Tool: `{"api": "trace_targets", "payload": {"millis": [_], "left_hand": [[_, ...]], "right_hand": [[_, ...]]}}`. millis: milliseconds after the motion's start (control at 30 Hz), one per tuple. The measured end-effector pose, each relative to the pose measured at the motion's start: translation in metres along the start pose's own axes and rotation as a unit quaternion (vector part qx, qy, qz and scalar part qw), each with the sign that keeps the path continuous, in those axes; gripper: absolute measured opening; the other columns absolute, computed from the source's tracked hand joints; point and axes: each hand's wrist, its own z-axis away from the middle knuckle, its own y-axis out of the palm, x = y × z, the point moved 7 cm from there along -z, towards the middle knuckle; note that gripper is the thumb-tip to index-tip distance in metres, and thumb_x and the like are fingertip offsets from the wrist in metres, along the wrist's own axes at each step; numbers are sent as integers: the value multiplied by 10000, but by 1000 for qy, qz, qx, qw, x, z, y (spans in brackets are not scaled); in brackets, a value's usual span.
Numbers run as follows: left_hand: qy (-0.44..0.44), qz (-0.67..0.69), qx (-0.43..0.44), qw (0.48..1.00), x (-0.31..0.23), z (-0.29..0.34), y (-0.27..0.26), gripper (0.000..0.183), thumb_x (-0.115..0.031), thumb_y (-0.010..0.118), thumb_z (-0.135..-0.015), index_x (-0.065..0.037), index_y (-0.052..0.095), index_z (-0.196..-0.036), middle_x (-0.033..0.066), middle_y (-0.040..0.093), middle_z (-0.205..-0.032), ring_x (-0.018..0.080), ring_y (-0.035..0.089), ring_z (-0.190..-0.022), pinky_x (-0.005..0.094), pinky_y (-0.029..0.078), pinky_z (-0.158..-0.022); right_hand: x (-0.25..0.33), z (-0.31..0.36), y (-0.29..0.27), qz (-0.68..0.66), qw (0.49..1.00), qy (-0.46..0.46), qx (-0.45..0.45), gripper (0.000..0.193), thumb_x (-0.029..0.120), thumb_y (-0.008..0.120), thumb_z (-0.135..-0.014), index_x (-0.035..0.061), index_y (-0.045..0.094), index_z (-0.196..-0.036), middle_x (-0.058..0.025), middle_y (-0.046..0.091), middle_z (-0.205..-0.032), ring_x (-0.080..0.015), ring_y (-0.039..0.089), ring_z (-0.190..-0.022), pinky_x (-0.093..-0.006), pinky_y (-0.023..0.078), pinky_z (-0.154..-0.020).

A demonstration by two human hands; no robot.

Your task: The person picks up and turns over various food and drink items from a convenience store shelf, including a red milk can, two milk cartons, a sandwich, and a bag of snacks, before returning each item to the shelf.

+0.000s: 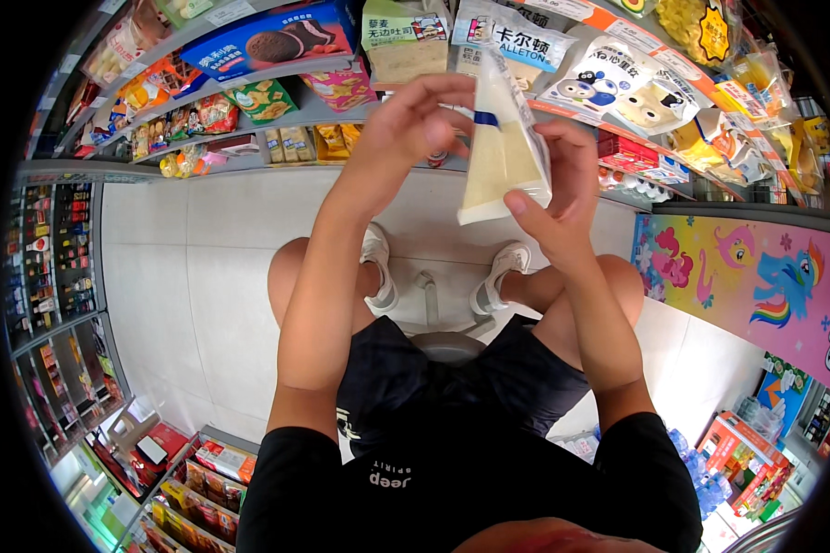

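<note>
Both hands, left hand (415, 124) and right hand (558, 198), pinched a light, crinkly bread packet (503, 152) before the shelf (323, 111); it probably crushes easily, so its edges suit gripping.

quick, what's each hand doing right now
Left hand: closed on the top of the clear plastic packet of pale sliced bread.
Right hand: closed on the same packet's lower right side.

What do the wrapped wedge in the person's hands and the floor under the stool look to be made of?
The triangular pale sandwich pack, held by left hand and right hand, looks wrapped in thin clear glossy plastic film: it glints and the pale filling shows through. The white floor looks like glazed ceramic tile, judging by its grid of joints and soft sheen, though polished stone cannot be ruled out.
</note>
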Motion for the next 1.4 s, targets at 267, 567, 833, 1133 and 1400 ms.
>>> {"api": "trace_targets", "payload": {"millis": [267,567,833,1133,1400], "left_hand": [[-29,65,37,997,0,8,18,604,-21,762,-846,21,510,-1393,107,601,-1331,187,582,-1199,347,510,-980],[-70,214,115,968,21,8,22,459,-111,584,-1010,43,482,-1430,114,577,-1380,200,535,-1280,385,419,-1094],[-48,232,148,960,11,15,17,449,-130,551,-1024,56,482,-1427,128,576,-1377,210,528,-1292,377,399,-1113],[-60,221,159,960,8,19,15,442,-125,570,-996,62,521,-1394,143,596,-1355,243,534,-1298,387,397,-1118],[-86,189,96,973,13,14,16,522,-147,540,-1019,43,394,-1483,123,577,-1366,205,579,-1234,395,475,-1032]], "right_hand": [[32,13,-7,227,925,-290,-92,858,257,976,-591,60,452,-1241,-114,499,-1107,-214,557,-982,-330,481,-819],[46,29,7,414,811,-405,-82,900,413,976,-582,122,457,-1257,-112,501,-1118,-225,561,-944,-320,494,-772],[47,33,20,433,780,-447,-73,660,360,848,-748,164,463,-1246,-101,485,-1144,-241,591,-945,-328,504,-765],[44,39,21,376,801,-457,-94,559,272,872,-737,218,572,-1206,-77,542,-1108,-229,610,-862,-306,529,-659],[43,30,11,360,833,-412,-86,665,270,890,-737,142,517,-1273,-141,527,-1198,-244,612,-939,-341,530,-771]]}}
